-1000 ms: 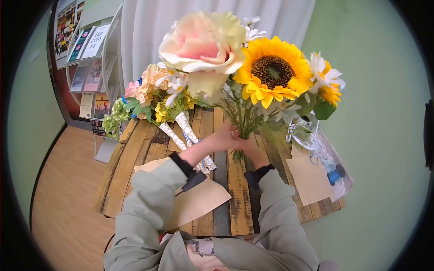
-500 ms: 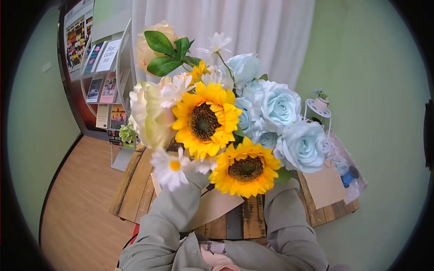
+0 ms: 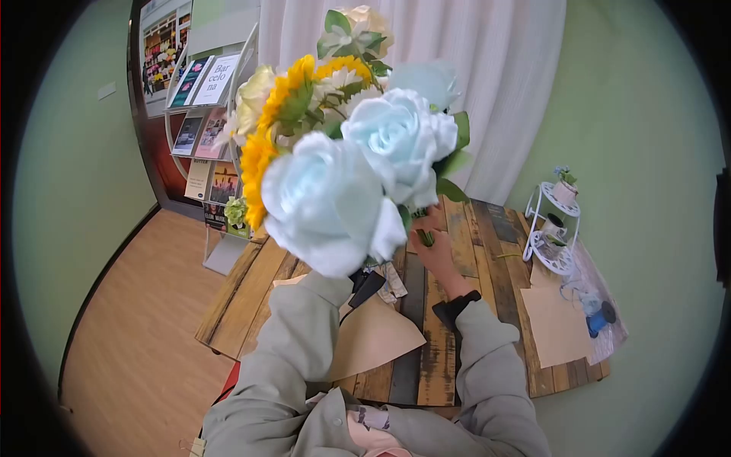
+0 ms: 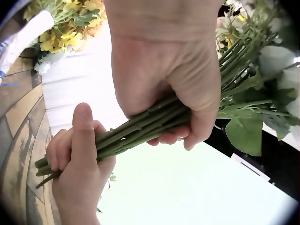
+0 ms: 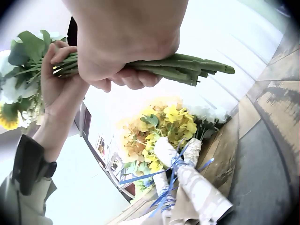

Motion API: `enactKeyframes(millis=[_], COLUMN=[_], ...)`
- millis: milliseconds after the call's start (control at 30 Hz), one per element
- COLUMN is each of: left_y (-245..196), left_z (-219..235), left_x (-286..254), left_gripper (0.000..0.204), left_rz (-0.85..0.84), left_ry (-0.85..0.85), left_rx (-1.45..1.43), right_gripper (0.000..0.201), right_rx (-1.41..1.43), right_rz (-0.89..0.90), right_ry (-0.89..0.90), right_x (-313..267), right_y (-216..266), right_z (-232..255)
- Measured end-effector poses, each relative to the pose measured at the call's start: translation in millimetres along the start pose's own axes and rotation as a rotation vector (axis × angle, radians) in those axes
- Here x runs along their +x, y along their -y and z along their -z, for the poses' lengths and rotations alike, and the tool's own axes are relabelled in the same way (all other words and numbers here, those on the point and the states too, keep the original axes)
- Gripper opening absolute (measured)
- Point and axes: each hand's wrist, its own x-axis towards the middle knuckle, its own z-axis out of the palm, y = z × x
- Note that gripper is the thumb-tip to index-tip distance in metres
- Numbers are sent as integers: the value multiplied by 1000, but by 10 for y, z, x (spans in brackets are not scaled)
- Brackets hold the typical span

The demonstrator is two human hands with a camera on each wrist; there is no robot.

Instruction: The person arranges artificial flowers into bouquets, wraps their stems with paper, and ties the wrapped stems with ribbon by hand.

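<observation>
The person holds up a bouquet with pale blue roses (image 3: 327, 190) toward the head camera and sunflowers (image 3: 259, 171) side-on at its left. In the left wrist view, the left hand (image 4: 168, 75) grips the bundled green stems (image 4: 126, 136) below the leaves. Lower down, the right hand (image 4: 82, 159) curls round them near their cut ends, its thumb along them. The right wrist view shows the right hand (image 5: 129, 47) round the stems (image 5: 187, 65) and the left hand (image 5: 58, 89) nearer the blooms. Flowers hide most of the left hand in the head view.
Brown paper (image 3: 373, 339) lies on the wooden table (image 3: 438, 365), with another sheet (image 3: 556, 324) at right. Beside that are a blue spool (image 3: 600, 318) and a white tiered stand (image 3: 552, 259). Wrapped bouquets (image 5: 197, 187) lie across the table. A magazine rack (image 3: 205, 152) stands left.
The bouquet has turned in the hands: the blue roses came round to the front and the sunflowers swung left, side-on. The right hand shows again below the flowers, and the head view has shifted.
</observation>
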Motion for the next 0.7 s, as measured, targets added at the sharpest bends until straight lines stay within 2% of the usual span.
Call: enactKeyframes(millis=[33,67,100,133,167,233,267,300,333,367,433,467,533,567,667,700], left_y=[48,-441,-647,-894,-1029,-968,-882,-962,-1005,-1063,-1182,-1191,-1214,-1221,-1239,-1245], left_z=[28,-106,-194,-331,-430,-220,-148,-106,6,97,227,249,265,236,101,54], left_x=[-23,-111,-151,-163,-175,-147,-136,-103,-90,-80,-89,-104,-101,-102,-101,-111], left_gripper=[38,36,35,27,20,14,16,26,27,27,29,29,27,27,24,22], left_rz=[-5,45,79,34,-9,-3,5,27,9,-3,-22,-18,-78,-68,-83,-118], left_ry=[5,42,-32,-166,-301,-333,-365,-439,-402,-414,-440,-444,-470,-469,-553,-561], left_rx=[-9,-346,-588,-687,-786,-810,-839,-809,-858,-852,-839,-841,-742,-744,-637,-587], right_gripper=[24,25,26,28,28,31,34,38,43,40,41,41,48,48,49,49], right_rx=[6,16,25,-40,-38,-97,-7,91,303,458,880,882,1213,1216,1116,1117], right_rz=[0,-94,-191,-151,-162,-109,-18,87,-183,-142,-387,-393,-579,-586,-688,-688], right_ry=[5,-23,-51,-135,-131,-61,57,169,497,679,847,849,455,449,134,141], right_x=[6,12,15,35,54,87,56,89,82,67,-25,-84,-186,-199,-232,-256], right_y=[9,19,36,202,227,234,349,561,650,435,316,327,371,410,547,541], right_z=[-40,-77,-117,-133,-183,-247,-199,-104,36,65,192,163,54,13,-99,-119])
